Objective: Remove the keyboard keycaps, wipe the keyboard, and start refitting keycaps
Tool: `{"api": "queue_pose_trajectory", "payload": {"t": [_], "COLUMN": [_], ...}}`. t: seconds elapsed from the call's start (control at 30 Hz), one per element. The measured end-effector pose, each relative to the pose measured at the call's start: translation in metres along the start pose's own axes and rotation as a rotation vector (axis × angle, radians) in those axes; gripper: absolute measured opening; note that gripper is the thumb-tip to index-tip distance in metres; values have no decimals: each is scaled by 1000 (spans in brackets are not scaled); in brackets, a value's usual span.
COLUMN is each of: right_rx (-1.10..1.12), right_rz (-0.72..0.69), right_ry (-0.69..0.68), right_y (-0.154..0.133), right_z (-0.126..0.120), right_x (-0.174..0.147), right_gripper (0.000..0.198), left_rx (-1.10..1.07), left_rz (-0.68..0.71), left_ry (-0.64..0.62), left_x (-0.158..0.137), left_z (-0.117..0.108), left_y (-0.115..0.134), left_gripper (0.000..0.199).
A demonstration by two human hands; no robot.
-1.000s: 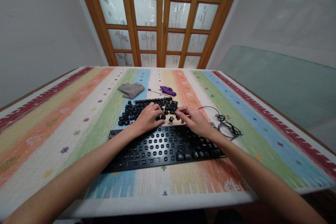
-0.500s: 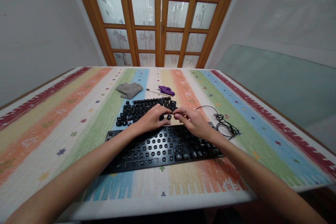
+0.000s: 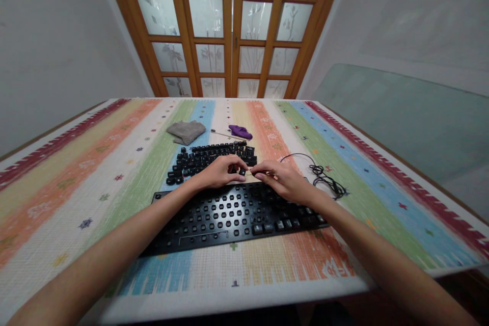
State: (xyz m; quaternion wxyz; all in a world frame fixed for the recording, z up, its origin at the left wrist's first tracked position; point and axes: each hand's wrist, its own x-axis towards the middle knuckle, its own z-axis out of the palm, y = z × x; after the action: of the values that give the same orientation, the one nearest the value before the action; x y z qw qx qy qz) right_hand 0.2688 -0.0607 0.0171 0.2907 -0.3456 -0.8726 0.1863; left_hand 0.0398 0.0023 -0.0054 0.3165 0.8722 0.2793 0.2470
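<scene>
Above the far edge of a black keyboard [image 3: 216, 209], my left hand [image 3: 219, 172] pinches a small black keycap [image 3: 243, 172] between thumb and fingers. Close to its right, the fingers of my right hand [image 3: 282, 179] are pressed together around something small and thin that I cannot make out, its end pointing at the keycap. Much of the keyboard shows bare key sockets; several keys [image 3: 282, 225] are still fitted at its right side, partly under my right forearm. Just beyond lie rows of loose black keycaps [image 3: 198, 155], partly hidden by my left hand.
A grey cloth [image 3: 186, 132], a purple cloth [image 3: 240, 132] and a thin stick [image 3: 225, 135] with a dark end lie behind the keycaps. To the right is a coiled black cable [image 3: 328, 181]. A striped tablecloth [image 3: 126, 188] covers the table; wooden glazed doors [image 3: 232, 35] stand beyond.
My right hand has turned slightly, its fingers curling closer together. The left hand keeps its pinch on the keycap. The whole view has shifted a little.
</scene>
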Motion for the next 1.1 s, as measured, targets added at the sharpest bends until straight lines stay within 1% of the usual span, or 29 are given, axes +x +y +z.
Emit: {"api": "queue_pose_trajectory", "payload": {"t": [0.17, 0.3, 0.43, 0.6, 0.7, 0.77, 0.83, 1.0, 1.1], "right_rx": [-11, -17, -19, 18, 25, -21, -113, -364, -392], "right_rz": [-5, -1, -31, 27, 36, 8, -41, -175, -225], "right_ry": [3, 10, 5, 34, 66, 72, 68, 63, 76], "right_y": [-2, -2, -2, -2, -1, -1, -4, -13, -19], "right_z": [-4, -6, -8, -8, -6, -4, 0, 9, 12], "right_x": [-1, -2, -4, -5, -6, -7, -7, -7, -8], "right_gripper": [21, 21, 22, 24, 25, 25, 26, 27, 26], "left_rx": [-116, -264, -427, -474, -501, -510, -506, -488, -434], "left_rz": [-21, -64, -99, -138, -163, -170, -174, -184, -153], "left_ry": [-93, -153, -197, -204, -227, -229, -212, -113, -64], "left_x": [2, 4, 6, 7, 7, 7, 8, 9, 9], "left_z": [-2, 0, 1, 2, 1, 2, 4, 7, 10], "left_y": [0, -4, -6, -1, 1, 1, -1, 1, 7], "left_gripper": [21, 23, 23, 23, 24, 26, 26, 22, 18]}}
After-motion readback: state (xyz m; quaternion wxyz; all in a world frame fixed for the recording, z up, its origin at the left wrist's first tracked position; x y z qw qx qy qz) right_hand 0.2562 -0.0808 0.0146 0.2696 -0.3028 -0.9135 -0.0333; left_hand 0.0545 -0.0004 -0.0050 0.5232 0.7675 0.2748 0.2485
